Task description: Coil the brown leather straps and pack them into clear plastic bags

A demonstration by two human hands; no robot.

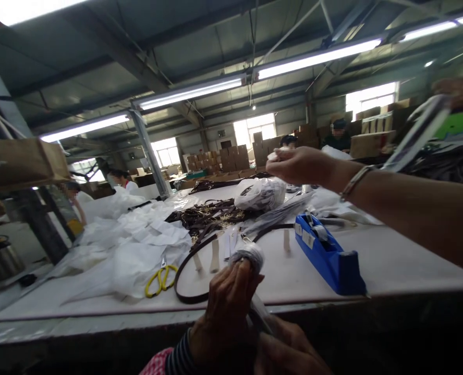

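My left hand (228, 307) is closed around a coiled bundle in clear plastic (247, 256), just over the table's front edge. Below it my right hand (290, 344), blurred and partly dark, pinches the trailing length of that clear plastic. A dark strap (182, 296) curves over the table beside my left hand, with yellow-handled scissors (161, 280) to its left. On the right stands a blue tape dispenser (329, 255). Small beige strips (215, 255) lie near the bundle.
From the right, a co-worker's arm (403, 208) with a bracelet reaches across the table. Another hand (460, 92) at upper right is by a plastic-sleeved strip (419, 133). White wrapping sheets (137, 250) heap at left; dark straps with metal hardware (208, 216) pile mid-table.
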